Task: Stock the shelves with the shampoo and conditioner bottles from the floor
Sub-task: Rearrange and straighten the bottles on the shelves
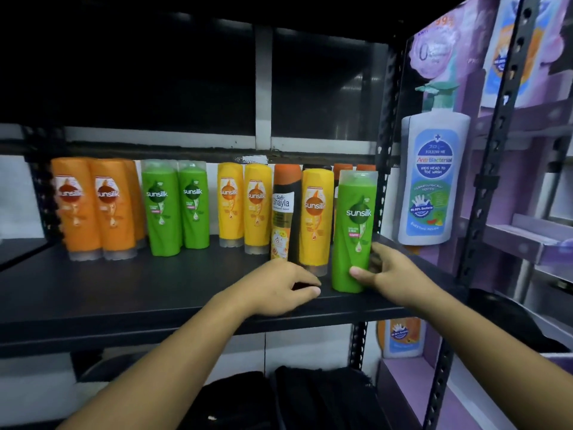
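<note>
A green Sunsilk bottle (pixel 353 231) stands upright near the front right of the black shelf (pixel 124 293). My right hand (pixel 390 271) grips its lower part, thumb on the front and fingers round the right side. My left hand (pixel 279 287) rests on the shelf just left of it, fingers loosely curled and holding nothing, close to the base of a yellow Sunsilk bottle (pixel 314 218). Further left stand a black and orange Safi Shayla bottle (pixel 283 212), two yellow bottles (pixel 243 206), two green bottles (pixel 176 206) and orange bottles (pixel 93 206).
A perforated black upright (pixel 383 156) bounds the shelf on the right. Beyond it is a purple display with a large white pump-bottle picture (pixel 431 178). Dark bags (pixel 310 398) lie below the shelf. More orange-capped bottles (pixel 353 169) stand behind the green one.
</note>
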A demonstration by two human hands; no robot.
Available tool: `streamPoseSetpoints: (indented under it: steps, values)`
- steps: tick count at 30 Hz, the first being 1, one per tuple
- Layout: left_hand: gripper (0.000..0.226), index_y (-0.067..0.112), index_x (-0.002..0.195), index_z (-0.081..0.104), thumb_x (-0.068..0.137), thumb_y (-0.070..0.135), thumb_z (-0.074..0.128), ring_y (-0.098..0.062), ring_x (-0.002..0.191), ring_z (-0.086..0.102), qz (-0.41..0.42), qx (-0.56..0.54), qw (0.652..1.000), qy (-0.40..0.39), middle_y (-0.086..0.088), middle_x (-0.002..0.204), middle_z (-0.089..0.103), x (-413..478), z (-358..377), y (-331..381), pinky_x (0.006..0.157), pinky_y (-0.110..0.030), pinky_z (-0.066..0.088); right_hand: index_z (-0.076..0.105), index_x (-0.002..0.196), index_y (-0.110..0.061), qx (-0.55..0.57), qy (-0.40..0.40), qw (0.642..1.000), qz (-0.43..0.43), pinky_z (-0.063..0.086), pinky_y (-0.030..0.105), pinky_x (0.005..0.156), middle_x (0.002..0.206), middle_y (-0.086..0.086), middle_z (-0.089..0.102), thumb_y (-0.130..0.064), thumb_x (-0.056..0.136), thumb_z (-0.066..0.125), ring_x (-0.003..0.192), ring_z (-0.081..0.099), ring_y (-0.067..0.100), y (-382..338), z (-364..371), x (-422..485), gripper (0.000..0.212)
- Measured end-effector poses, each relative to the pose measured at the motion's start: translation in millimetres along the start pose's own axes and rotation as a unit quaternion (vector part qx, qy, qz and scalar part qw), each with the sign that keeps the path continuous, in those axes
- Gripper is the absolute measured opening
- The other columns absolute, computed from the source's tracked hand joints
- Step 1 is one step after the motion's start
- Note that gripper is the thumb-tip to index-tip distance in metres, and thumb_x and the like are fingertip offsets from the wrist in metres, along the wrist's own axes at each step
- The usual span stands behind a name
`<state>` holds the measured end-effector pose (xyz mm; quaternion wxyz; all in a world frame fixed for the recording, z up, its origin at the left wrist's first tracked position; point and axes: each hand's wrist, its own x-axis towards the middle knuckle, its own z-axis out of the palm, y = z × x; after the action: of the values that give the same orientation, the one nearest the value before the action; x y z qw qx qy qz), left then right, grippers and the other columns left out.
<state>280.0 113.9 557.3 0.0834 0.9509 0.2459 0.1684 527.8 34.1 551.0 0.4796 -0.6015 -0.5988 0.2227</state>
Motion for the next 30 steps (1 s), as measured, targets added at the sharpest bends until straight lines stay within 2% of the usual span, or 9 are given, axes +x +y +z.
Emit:
streamPoseSetpoints:
  steps: [4, 8, 11, 14, 17, 21, 23, 27, 30]
  values:
    - [0.035, 0.027, 0.129, 0.071, 0.100, 0.043, 0.060, -0.003, 0.120, 0.061, -0.060, 0.025, 0.998, 0.013, 0.013, 0.132, 0.069, -32.9, -27.8, -34.0, 0.106, -0.031, 0.048, 0.051, 0.132, -0.027, -0.006, -0.023, 0.998, -0.050, 0.054, 0.045, 0.101, 0.124, -0.006, 0.071, -0.012, 0.087, 0.077, 0.110, 0.070, 0.010, -26.5, 40.8, -5.6, 0.054]
    - [0.036, 0.027, 0.132, 0.069, 0.101, 0.043, 0.058, -0.008, 0.122, 0.060, -0.131, 0.068, 0.989, -0.018, 0.011, 0.135, 0.067, -62.2, -56.1, -72.8, 0.107, -0.033, 0.047, 0.042, 0.135, -0.035, -0.069, -0.029, 0.995, -0.069, 0.060, 0.037, 0.088, 0.120, -0.008, 0.066, -0.028, 0.085, 0.081, 0.096, 0.071, 0.011, -58.0, 91.4, 2.4, 0.064]
    - [0.038, 0.030, 0.133, 0.068, 0.101, 0.047, 0.057, -0.014, 0.124, 0.059, -0.191, 0.084, 0.977, -0.034, 0.010, 0.137, 0.066, -80.2, -72.6, -107.6, 0.108, -0.035, 0.046, 0.042, 0.137, -0.033, -0.083, -0.029, 0.991, -0.099, 0.057, 0.035, 0.091, 0.124, -0.009, 0.064, -0.029, 0.084, 0.082, 0.099, 0.069, 0.012, -73.3, 130.4, 18.0, 0.066]
    - [0.043, 0.032, 0.136, 0.065, 0.100, 0.053, 0.057, -0.016, 0.128, 0.057, -0.240, 0.087, 0.966, -0.029, 0.008, 0.139, 0.064, -96.2, -83.8, -139.4, 0.107, -0.031, 0.045, 0.041, 0.138, -0.028, -0.110, -0.030, 0.988, -0.102, 0.053, 0.035, 0.094, 0.115, -0.012, 0.061, -0.030, 0.087, 0.079, 0.098, 0.066, 0.013, -81.5, 165.3, 42.9, 0.064]
    - [0.050, 0.033, 0.142, 0.060, 0.099, 0.058, 0.054, -0.015, 0.137, 0.050, -0.259, 0.047, 0.965, -0.008, 0.010, 0.148, 0.056, -108.7, -82.4, -158.5, 0.106, -0.024, 0.037, 0.042, 0.137, -0.029, -0.099, -0.023, 0.991, -0.089, 0.050, 0.039, 0.103, 0.126, -0.005, 0.065, -0.031, 0.087, 0.078, 0.114, 0.063, 0.019, -81.8, 197.2, 74.5, 0.062]
    - [0.052, 0.032, 0.144, 0.058, 0.099, 0.058, 0.054, -0.013, 0.144, 0.042, -0.262, 0.026, 0.965, 0.024, 0.012, 0.155, 0.049, -111.0, -72.3, -171.4, 0.110, -0.022, 0.029, 0.045, 0.135, -0.020, -0.118, -0.003, 0.990, -0.074, 0.048, 0.041, 0.104, 0.130, 0.003, 0.064, -0.028, 0.084, 0.081, 0.122, 0.060, 0.026, -86.9, 230.6, 119.5, 0.063]
    - [0.052, 0.032, 0.142, 0.061, 0.098, 0.058, 0.056, -0.012, 0.142, 0.044, -0.265, 0.020, 0.963, 0.035, 0.012, 0.153, 0.051, -109.8, -70.4, -176.6, 0.110, -0.022, 0.030, 0.044, 0.138, -0.017, -0.129, 0.003, 0.989, -0.071, 0.048, 0.043, 0.104, 0.132, 0.006, 0.064, -0.027, 0.084, 0.081, 0.123, 0.059, 0.029, -89.7, 243.1, 138.5, 0.066]
    - [0.051, 0.032, 0.137, 0.065, 0.094, 0.059, 0.060, -0.013, 0.136, 0.051, -0.281, 0.017, 0.958, 0.064, 0.008, 0.146, 0.059, -110.5, -68.4, -187.0, 0.111, -0.026, 0.039, 0.044, 0.139, -0.011, -0.147, 0.020, 0.987, -0.060, 0.047, 0.037, 0.101, 0.135, 0.011, 0.061, -0.026, 0.087, 0.079, 0.124, 0.057, 0.033, -94.7, 261.4, 162.4, 0.065]
    - [0.049, 0.031, 0.135, 0.066, 0.094, 0.058, 0.060, -0.017, 0.131, 0.056, -0.306, 0.026, 0.948, 0.084, 0.002, 0.142, 0.062, -110.1, -67.8, -193.2, 0.105, -0.029, 0.044, 0.046, 0.136, -0.010, -0.149, 0.028, 0.986, -0.068, 0.047, 0.038, 0.100, 0.133, 0.013, 0.062, -0.028, 0.088, 0.077, 0.123, 0.057, 0.035, -90.6, 271.6, 169.4, 0.061]
